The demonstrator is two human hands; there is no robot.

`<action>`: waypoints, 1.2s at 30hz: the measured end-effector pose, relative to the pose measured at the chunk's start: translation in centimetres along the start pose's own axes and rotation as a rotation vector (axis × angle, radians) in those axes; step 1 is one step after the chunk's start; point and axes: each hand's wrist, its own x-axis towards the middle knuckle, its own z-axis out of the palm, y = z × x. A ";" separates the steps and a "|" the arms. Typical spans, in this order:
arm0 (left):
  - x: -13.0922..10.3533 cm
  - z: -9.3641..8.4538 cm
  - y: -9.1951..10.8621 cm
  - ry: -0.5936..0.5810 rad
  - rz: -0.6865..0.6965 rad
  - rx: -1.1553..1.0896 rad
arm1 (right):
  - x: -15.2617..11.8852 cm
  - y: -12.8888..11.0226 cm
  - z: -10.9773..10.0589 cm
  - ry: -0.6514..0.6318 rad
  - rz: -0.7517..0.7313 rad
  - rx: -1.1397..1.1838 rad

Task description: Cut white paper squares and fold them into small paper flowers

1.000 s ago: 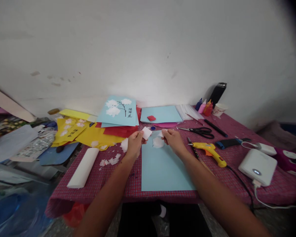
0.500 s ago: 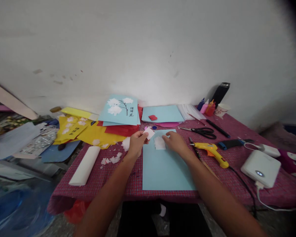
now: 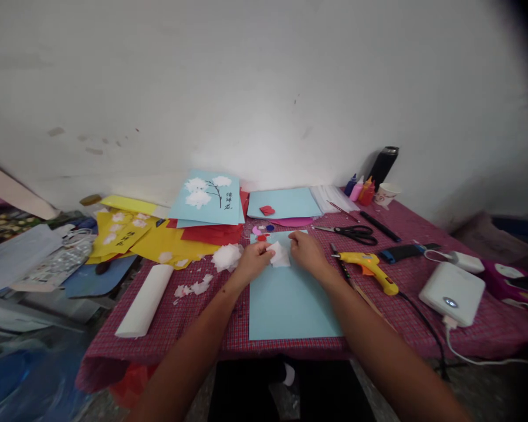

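My left hand (image 3: 256,261) is closed, thumb and fingers pinching a small white tissue paper square (image 3: 278,253) over the upper part of a light blue sheet (image 3: 290,305). Other white tissue squares seem to lie under it, but where one ends and another begins I cannot tell. My right hand (image 3: 307,252) is just right of the tissue, its fingers curled and thumb tip against forefinger. Whatever it may pinch is hidden. A fluffy pile of white tissue (image 3: 227,258) lies left of my left hand.
To the right lie black scissors (image 3: 354,233), a yellow glue gun (image 3: 372,266) with its cord, and a white power bank (image 3: 453,293). A white paper roll (image 3: 145,302) lies left. Behind are a blue flower picture (image 3: 211,199), yellow sheets (image 3: 171,240) and a black flask (image 3: 383,164).
My left hand has brought the tissue square right and down, over the tissue on the blue sheet. My right hand's fingers have drawn together near it. The view has shifted slightly.
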 end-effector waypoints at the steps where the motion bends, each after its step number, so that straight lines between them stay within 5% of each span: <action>1: 0.0 0.1 0.1 0.000 0.010 0.016 | 0.0 0.0 0.0 0.000 0.000 0.006; 5: 0.1 0.0 0.0 0.030 0.019 -0.017 | 0.2 0.1 -0.3 -0.034 -0.021 0.047; 11: 0.3 -0.7 -0.2 0.122 0.001 -0.088 | 0.0 0.6 -1.2 -0.334 -0.199 0.111; 17: 0.2 -1.1 0.1 0.128 -0.033 -0.115 | -0.8 0.0 -1.0 -0.429 -0.286 -0.002; 30: 0.2 -1.1 -0.1 0.127 -0.033 -0.111 | -0.3 0.3 -0.7 -0.409 -0.306 0.008; 36: 0.1 -1.1 0.2 0.146 -0.061 -0.111 | -0.2 -0.1 -1.1 -0.188 -0.209 0.087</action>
